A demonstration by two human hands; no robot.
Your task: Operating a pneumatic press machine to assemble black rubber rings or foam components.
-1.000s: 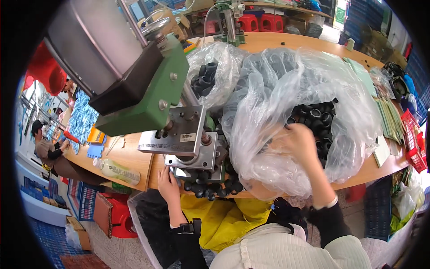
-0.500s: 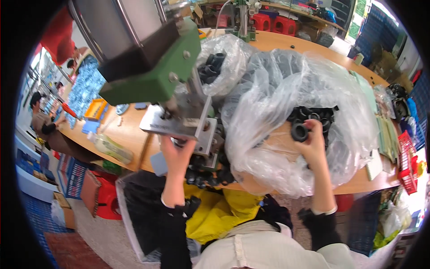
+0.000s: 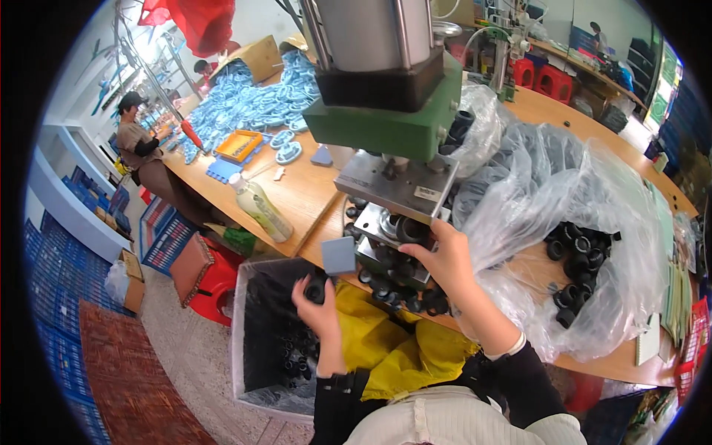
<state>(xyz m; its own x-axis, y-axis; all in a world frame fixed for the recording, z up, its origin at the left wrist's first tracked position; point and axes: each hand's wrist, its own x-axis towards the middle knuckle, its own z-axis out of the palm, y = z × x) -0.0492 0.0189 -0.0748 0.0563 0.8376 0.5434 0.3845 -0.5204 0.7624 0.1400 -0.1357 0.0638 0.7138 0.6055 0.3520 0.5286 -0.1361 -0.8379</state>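
Note:
My left hand (image 3: 322, 317) pinches a black ring-shaped part (image 3: 315, 290) above the near edge of the bin with black lining (image 3: 256, 326). More small black parts lie down inside that bin. My right hand (image 3: 449, 259) has its thumb and fingers on another black ring (image 3: 409, 229), at the lower metal fixture of the green press (image 3: 378, 115). The press's steel upper plate (image 3: 393, 185) hangs just above this ring. Several black rings (image 3: 404, 295) crowd around the foot of the fixture.
A large clear plastic bag (image 3: 630, 297) with black rings (image 3: 575, 259) lies open on the right of the table. To the left are a bottle (image 3: 261, 208), an orange tray (image 3: 239, 146) and a heap of light-blue parts (image 3: 245, 100). Another person (image 3: 139, 141) stands far left.
My right hand has come from the plastic bag to the press with a black ring. My left hand has left the press and is now over the bin with a ring. The view has swung left.

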